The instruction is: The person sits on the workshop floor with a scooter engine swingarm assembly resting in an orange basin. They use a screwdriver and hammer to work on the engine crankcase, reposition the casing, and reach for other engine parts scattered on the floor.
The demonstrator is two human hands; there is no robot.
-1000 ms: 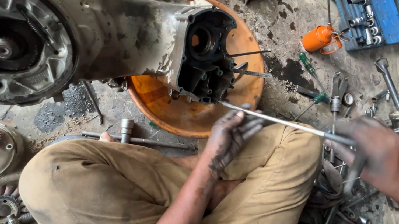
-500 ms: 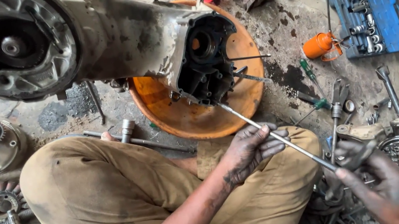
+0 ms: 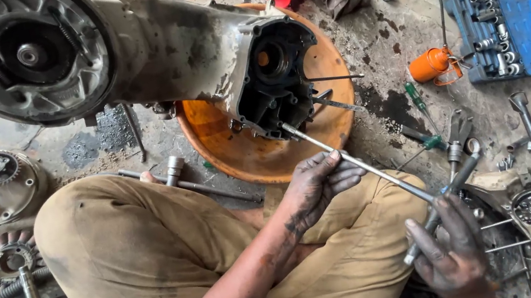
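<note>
Our right hand (image 3: 452, 250) has dropped onto loose tools, left hand (image 3: 319, 183) pinching the long rod (image 3: 354, 159), which may slip from the engine case (image 3: 275, 82).

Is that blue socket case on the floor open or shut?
Open: the blue socket case lies flat with rows of metal sockets showing inside.

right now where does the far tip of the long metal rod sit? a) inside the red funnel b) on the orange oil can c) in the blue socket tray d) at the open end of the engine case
d: the long metal rod runs from the right hand, past the left hand, up to the open end of the engine case over the orange basin.
</note>
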